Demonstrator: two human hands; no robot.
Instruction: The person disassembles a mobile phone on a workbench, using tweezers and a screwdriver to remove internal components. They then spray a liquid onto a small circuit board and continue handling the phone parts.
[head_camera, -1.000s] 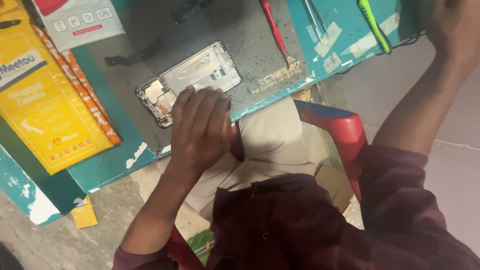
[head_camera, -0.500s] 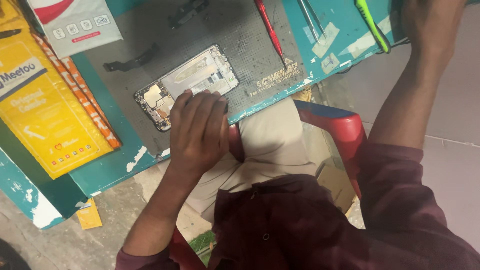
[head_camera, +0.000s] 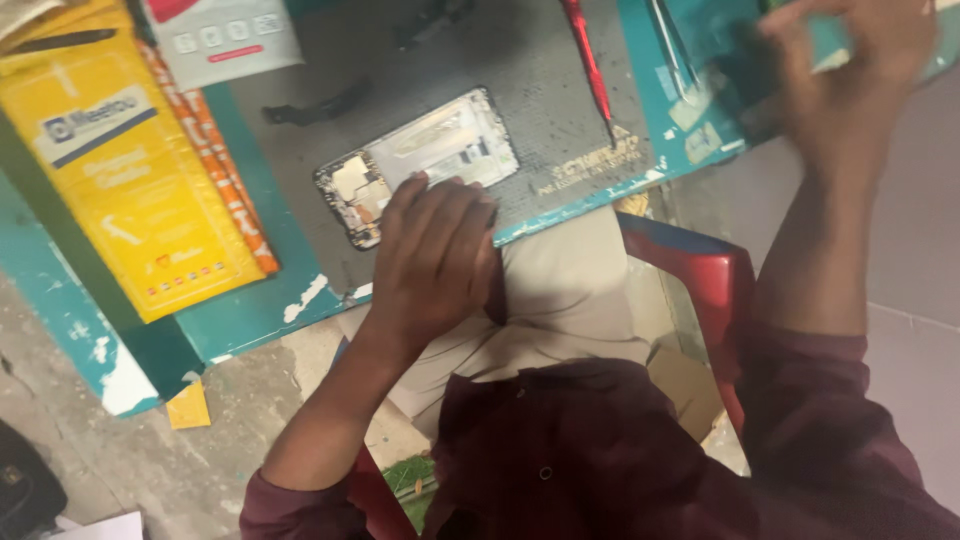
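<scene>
- Looking down, I see the phone (head_camera: 420, 165) lying face-down and opened up on the grey mat (head_camera: 560, 110), near the desk's (head_camera: 250, 310) front edge; its back cover is off, with a bare metal frame along most of it and a circuit board showing at its left end
- My left hand (head_camera: 435, 255) rests flat with its fingertips on the phone's near edge, fingers together; it pins the phone down and grips nothing
- My right hand (head_camera: 850, 70) is up at the far right of the desk, blurred by motion; I cannot tell whether its grip is wide, narrow or holding something
- A red screwdriver (head_camera: 588, 60) lies on the mat just right of the phone, untouched; thin metal tools lie further right on the teal surface
- A small black part (head_camera: 320, 105) lies on the mat beyond the phone, apart from it
- A yellow packet (head_camera: 130, 170) and a white card (head_camera: 222, 38) sit to the left
- My judgement: opening is done, since the inside is exposed; work on the inside looks hardly begun, and all of the closing-up is left
</scene>
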